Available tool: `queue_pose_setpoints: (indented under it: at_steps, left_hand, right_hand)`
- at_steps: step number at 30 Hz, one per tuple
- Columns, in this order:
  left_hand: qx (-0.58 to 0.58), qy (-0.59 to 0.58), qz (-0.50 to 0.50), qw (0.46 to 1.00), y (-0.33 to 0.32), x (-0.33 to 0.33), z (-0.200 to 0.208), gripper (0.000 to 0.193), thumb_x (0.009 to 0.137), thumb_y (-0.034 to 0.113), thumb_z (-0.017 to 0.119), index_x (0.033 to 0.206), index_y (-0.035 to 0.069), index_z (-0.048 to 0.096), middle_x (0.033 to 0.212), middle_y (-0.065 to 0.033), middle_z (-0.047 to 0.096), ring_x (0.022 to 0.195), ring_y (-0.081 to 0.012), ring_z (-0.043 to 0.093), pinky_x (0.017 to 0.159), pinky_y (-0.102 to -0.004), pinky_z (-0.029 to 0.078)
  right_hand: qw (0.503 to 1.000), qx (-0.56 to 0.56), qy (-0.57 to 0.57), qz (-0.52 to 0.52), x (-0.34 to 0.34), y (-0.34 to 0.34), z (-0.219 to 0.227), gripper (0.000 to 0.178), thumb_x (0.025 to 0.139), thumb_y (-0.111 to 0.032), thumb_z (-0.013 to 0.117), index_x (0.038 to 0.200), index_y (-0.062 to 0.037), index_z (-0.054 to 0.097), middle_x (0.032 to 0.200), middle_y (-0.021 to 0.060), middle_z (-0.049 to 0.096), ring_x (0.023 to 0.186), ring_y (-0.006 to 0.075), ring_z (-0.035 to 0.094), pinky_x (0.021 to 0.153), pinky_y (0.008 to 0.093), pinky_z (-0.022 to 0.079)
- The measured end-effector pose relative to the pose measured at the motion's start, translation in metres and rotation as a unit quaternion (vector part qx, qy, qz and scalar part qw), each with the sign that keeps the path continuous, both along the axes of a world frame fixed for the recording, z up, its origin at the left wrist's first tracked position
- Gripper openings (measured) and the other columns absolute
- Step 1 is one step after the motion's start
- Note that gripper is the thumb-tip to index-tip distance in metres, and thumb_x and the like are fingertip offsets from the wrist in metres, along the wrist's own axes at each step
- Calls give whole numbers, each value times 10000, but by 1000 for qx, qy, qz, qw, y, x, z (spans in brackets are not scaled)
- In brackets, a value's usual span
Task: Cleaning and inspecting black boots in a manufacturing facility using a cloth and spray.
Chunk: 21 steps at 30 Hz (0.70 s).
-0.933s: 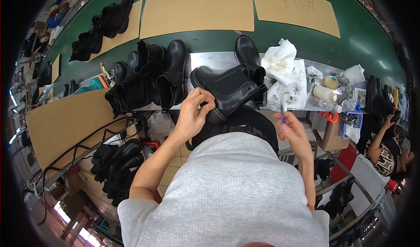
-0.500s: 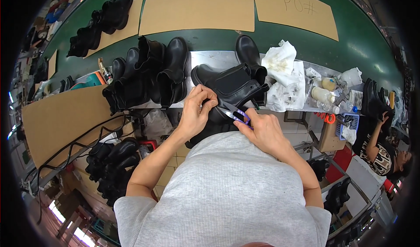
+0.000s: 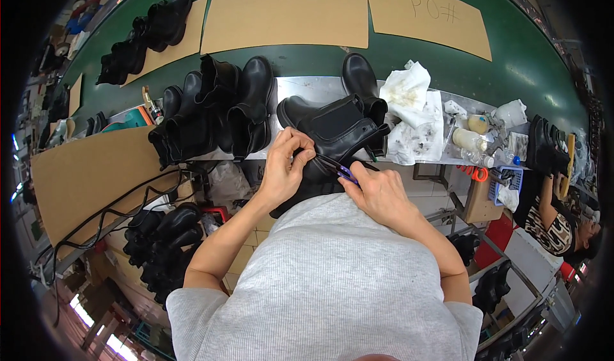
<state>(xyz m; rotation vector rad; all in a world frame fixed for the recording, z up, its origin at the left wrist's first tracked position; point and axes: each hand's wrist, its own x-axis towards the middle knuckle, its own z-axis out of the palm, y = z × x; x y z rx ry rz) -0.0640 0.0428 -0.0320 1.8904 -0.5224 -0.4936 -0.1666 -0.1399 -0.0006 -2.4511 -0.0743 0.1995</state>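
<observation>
Brought the right hand (image 3: 380, 191) in from just in front of the white cloths (image 3: 412, 95) to the near side of the black boot (image 3: 339, 121) since the first frame, and drew the blades of the purple-handled scissors (image 3: 346, 173) closer together than half a second ago. Gripping those scissors by the handles, fingers curled around them, and pointing the blades toward the left fingertips. Pinching at the near end of the boot with the left hand (image 3: 284, 169), thumb drawn against fingers, exactly as in both earlier frames; unable to tell of anything caught between, too small or hidden. Lying on its side across the near edge of the metal strip (image 3: 307, 87), between both hands, with opening turned toward the right. Standing just behind it, another black boot (image 3: 359, 73); clustered to the left, more black boots (image 3: 254, 92); set beyond the cloths on the right, plastic bottles (image 3: 465, 139).
</observation>
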Motion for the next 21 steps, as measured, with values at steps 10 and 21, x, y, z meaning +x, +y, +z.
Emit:
queue_pose_setpoints:
  at_steps: [10,21]
  left_hand:
    - [-10,-7,10,1000,-1,-1,-1,51,774,-35,606,777,-32,556,863,-91,552,827,-205,517,731,-296,411]
    - [-144,187,223,946,4,1,-25,277,1001,222,392,856,22,518,811,-30,547,743,-87,538,713,-247,445]
  right_hand:
    - [998,-19,53,37,6,-4,2,327,889,-283,575,751,-2,480,492,158,550,443,334,579,419,399,464]
    - [895,193,-77,-394,-14,-48,-24,217,950,-236,509,806,-74,506,574,-71,420,447,29,343,399,215,283]
